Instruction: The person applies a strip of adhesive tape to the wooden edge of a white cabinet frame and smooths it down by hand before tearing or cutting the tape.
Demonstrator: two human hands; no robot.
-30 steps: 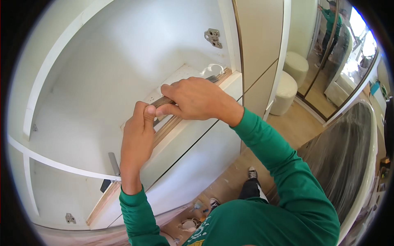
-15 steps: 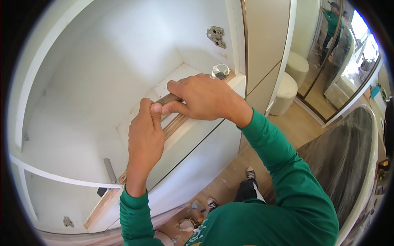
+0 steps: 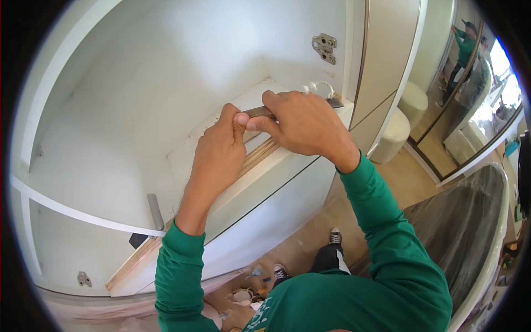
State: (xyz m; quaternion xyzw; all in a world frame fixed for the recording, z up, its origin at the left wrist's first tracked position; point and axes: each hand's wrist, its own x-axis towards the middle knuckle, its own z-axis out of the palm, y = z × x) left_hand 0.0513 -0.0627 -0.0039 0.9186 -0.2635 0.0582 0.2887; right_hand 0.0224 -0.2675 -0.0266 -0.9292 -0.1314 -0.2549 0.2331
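Note:
Between both hands runs a thin, dark brown strip, held over the front edge of a white cabinet. My left hand is closed on it, the thumb pressed on top. My right hand pinches it just to the right, the two thumbs almost touching. Most of the strip is hidden by my fingers. A dark end piece shows beyond my right hand; I cannot tell if it belongs to the strip. Below my hands lies the cabinet's bare wooden front edge. A curled white strand rises beside my right hand.
A metal hinge is fixed to the cabinet's inner right wall, another at lower left. A grey rod stands near the divider. Round stools, a mirrored door and a plastic-wrapped panel are to the right.
The view has turned, so the cabinet and both hands appear farther right and the hands higher. Both hands keep their grip on the strip. The white strand beside my right hand has shifted shape.

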